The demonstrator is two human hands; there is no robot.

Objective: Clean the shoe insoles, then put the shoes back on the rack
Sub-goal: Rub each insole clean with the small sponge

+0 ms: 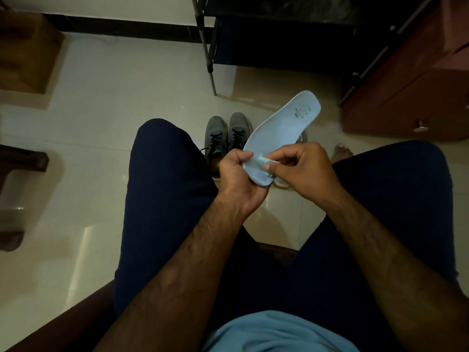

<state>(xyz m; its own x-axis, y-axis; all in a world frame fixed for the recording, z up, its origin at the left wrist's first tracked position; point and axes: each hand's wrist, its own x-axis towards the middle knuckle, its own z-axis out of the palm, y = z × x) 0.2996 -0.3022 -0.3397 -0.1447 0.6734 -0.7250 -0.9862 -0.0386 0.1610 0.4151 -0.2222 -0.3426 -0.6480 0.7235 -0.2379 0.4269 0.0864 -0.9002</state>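
Two dark shelves at least on the black shoe rack [279, 34], standing on the pale tiled floor [114, 97] at the top of the view; too dim to tell what lies on them. Just right of it, a red-brown cabinet [418, 85]. Nearer, on the floor between the dark-trousered legs [162, 186], a pair of grey laced shoes [227, 138] side by side, toes toward the rack. Beside them a paler shoe [281, 183], mostly hidden behind the hands. Above those, held in the air, a light-blue insole [281, 123], tilted up and away to the right, printed end farthest. Gripped at its near end by the left hand [237, 179], thumb over the top face, fingers curled beneath. Right hand [307, 168] curled just beside, fingertips pinching what looks like a small pale wipe [265, 160] and pressing it onto the insole's near end.
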